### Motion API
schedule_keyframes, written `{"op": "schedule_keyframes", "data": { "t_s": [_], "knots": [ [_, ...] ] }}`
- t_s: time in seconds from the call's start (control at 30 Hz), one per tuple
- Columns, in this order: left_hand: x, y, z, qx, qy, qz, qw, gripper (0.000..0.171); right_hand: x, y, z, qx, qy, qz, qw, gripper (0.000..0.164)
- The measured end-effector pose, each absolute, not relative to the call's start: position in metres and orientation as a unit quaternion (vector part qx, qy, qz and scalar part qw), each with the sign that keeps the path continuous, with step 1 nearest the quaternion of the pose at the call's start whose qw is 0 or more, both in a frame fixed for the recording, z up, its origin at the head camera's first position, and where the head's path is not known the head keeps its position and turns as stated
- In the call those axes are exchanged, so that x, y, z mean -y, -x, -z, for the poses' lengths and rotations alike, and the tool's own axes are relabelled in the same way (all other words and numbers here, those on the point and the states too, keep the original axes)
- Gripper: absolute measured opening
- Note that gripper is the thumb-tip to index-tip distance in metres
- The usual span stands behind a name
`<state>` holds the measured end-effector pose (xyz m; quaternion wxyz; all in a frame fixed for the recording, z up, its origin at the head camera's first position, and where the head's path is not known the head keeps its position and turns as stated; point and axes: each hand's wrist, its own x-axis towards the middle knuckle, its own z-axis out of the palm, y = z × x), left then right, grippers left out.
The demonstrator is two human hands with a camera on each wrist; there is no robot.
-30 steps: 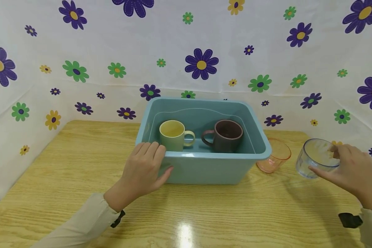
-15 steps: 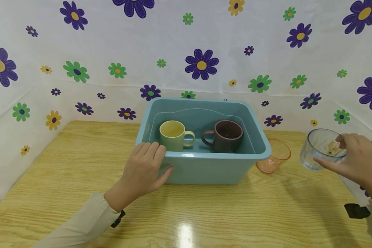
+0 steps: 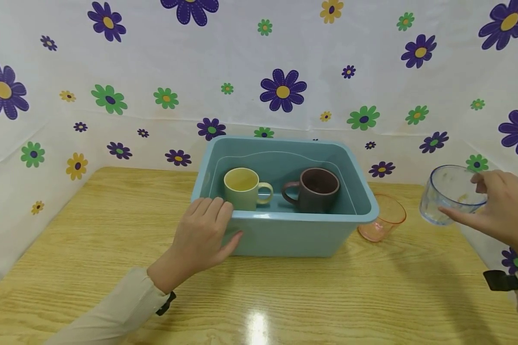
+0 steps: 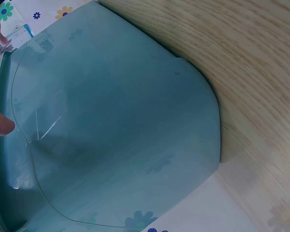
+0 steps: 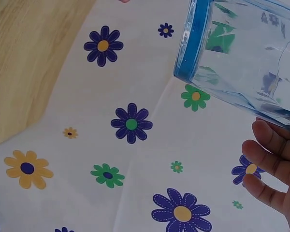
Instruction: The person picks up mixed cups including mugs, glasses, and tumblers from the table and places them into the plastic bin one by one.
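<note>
My left hand grips the front rim of a blue plastic bin, fingers hooked over the edge and thumb against the outer wall. Inside the bin stand a pale yellow mug and a dark brown mug, their handles facing each other. At the right, my right hand holds a clear glass tumbler with a blue rim, thumb and fingers pinching it at the rim. The tumbler is raised above the table's right edge, its base showing blue in the right wrist view.
A pink-orange clear tumbler stands on the wooden table close against the bin's right side, partly hidden by its rim. White cloth with printed flowers hangs behind and at both sides.
My right hand has lifted the clear tumbler and moved it slightly right, away from the pink-orange one. My left hand, the bin and the mugs have stayed in place.
</note>
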<state>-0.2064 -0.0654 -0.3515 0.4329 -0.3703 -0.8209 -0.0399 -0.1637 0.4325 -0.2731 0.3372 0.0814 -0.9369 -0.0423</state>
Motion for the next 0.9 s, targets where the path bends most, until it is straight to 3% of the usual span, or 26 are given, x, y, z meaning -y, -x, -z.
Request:
{"op": "schedule_keyframes", "data": {
  "t_s": [0.17,0.43,0.9],
  "knots": [
    [0.065,0.206,0.351,0.818,0.372,0.045,0.436,0.045,-0.427,0.170,0.266,0.925,-0.116,0.050,0.357,0.113],
    [0.065,0.205,0.351,0.821,0.369,0.047,0.433,0.044,-0.412,0.172,0.255,0.950,-0.079,0.048,0.297,0.084],
    [0.066,0.206,0.352,0.825,0.368,0.044,0.428,0.043,-0.393,0.186,0.241,0.950,-0.098,0.039,0.295,0.077]
  ]
}}
